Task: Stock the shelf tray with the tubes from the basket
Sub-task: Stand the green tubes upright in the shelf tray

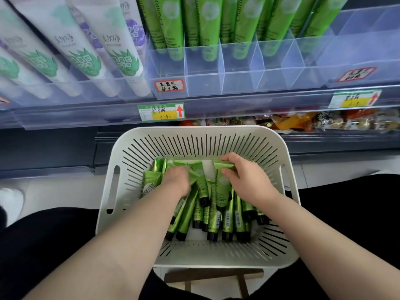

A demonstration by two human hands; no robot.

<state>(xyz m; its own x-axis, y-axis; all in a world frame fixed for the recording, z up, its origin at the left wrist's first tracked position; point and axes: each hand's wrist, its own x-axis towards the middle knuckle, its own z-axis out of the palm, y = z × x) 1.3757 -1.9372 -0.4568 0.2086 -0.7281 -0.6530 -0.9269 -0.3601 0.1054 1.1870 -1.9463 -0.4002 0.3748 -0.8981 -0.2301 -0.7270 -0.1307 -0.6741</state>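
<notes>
Inside the basket [194,129], the right hand [244,176] pinches a "Chamomile" tube [223,187].

We stood in a shop: a shelf [249,102] carried clear divided trays [216,70] stocked with rows of identical green tubes [207,22] and white tubes [116,50], price tags [161,112] sat on its front edge, and packed snacks [303,121] lay below.

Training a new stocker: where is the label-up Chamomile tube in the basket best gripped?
Chamomile tube: pinch its flat crimped end from above, at the far side of the basket. That end lies topmost and flat; the black cap sits lower among other tubes.
</notes>
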